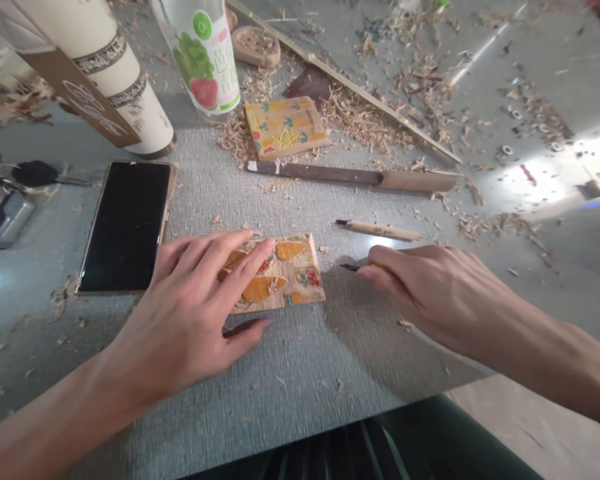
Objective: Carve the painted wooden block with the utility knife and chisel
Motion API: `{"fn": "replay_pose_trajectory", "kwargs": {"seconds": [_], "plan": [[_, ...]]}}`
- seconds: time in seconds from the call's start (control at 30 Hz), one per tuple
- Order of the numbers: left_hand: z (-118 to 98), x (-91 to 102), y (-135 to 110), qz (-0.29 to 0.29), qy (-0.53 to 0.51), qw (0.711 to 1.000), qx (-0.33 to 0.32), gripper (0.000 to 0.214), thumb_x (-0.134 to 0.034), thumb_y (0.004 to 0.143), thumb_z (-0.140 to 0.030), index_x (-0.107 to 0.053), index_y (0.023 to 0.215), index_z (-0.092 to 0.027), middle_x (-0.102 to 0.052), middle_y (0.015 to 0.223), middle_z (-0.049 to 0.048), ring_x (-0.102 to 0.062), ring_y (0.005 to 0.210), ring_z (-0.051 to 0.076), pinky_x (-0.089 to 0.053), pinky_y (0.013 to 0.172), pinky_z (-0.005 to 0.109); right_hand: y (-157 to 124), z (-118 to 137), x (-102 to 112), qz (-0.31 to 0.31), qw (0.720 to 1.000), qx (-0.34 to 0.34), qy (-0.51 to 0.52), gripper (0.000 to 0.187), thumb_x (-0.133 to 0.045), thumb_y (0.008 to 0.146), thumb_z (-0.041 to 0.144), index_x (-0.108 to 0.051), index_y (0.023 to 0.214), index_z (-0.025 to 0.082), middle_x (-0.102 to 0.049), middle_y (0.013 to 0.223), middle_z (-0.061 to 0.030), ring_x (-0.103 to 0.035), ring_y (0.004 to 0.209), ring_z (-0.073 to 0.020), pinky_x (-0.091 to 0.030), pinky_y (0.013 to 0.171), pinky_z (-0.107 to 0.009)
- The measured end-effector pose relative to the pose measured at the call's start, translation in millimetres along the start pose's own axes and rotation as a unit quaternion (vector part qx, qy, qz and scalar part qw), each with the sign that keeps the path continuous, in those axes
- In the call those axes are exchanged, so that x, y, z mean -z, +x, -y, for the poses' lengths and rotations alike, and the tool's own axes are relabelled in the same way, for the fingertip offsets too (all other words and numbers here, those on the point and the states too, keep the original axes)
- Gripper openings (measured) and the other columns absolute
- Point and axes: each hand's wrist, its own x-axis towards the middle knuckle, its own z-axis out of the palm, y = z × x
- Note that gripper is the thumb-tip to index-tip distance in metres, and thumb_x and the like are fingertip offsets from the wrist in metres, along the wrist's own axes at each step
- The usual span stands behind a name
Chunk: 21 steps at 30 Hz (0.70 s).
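The left hand lies palm down, its grip loosely spread, fingers over the left part of a painted wooden board that rests flat on the desk. To the board's right, the right hand has its grip curled firmly around a carving tool (mostly hidden in the fist); its dark tip, slightly blurred, seems to sit just apart from the board. Beyond that fist lies a wooden-handled cutter.
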Motion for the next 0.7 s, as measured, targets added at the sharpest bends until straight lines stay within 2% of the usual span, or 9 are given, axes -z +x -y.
{"fn": "replay_pose_trajectory", "kwargs": {"seconds": [0.2, 0.53, 0.63, 0.7], "plan": [[1.6, -1.9, 0.0, -0.008, 0.003, 1.000, 0.010, 0.068, -0.071, 0.099, -0.038, -0.052, 0.157, -0.010, -0.067, 0.138, 0.0221, -0.066, 0.123, 0.043, -0.047, 0.101, 0.060, -8.7, 14.9, -2.9, 0.027, 0.999, 0.007, 0.021, 0.066, -0.013, 0.111, 0.074, -0.049, 0.082, 0.026, -0.053, 0.061, 0.0002, -0.046, 0.051, -0.0173, -0.023, 0.054, -0.033], [0.5, -3.3, 0.2, -0.006, 0.012, 1.000, 0.013, 0.072, -0.071, 0.098, -0.048, -0.051, 0.157, -0.010, -0.068, 0.134, 0.0220, -0.068, 0.120, 0.042, -0.048, 0.100, 0.060, -17.5, 16.5, -7.0, 0.033, 0.999, 0.009, 0.016, 0.059, -0.019, 0.112, 0.069, -0.051, 0.087, 0.027, -0.058, 0.066, 0.0000, -0.052, 0.056, -0.0202, -0.022, 0.057, -0.034], [3.2, 0.8, 2.9, -0.005, -0.003, 1.000, 0.011, 0.062, -0.064, 0.100, -0.035, -0.049, 0.158, -0.017, -0.067, 0.146, 0.0192, -0.065, 0.132, 0.042, -0.044, 0.109, 0.065, -15.8, 14.4, -5.7, 0.039, 0.999, 0.007, 0.030, 0.059, -0.017, 0.113, 0.067, -0.050, 0.084, 0.027, -0.058, 0.066, -0.0001, -0.052, 0.057, -0.0202, -0.024, 0.059, -0.035], [5.8, 5.0, 4.2, -0.017, -0.003, 1.000, 0.024, 0.059, -0.057, 0.099, -0.023, -0.050, 0.158, -0.022, -0.060, 0.159, 0.0171, -0.056, 0.146, 0.043, -0.037, 0.118, 0.069, -14.4, 12.4, -4.3, 0.041, 0.998, 0.009, 0.044, 0.060, -0.017, 0.114, 0.066, -0.050, 0.082, 0.027, -0.058, 0.066, -0.0002, -0.052, 0.057, -0.0200, -0.025, 0.059, -0.036]]}}
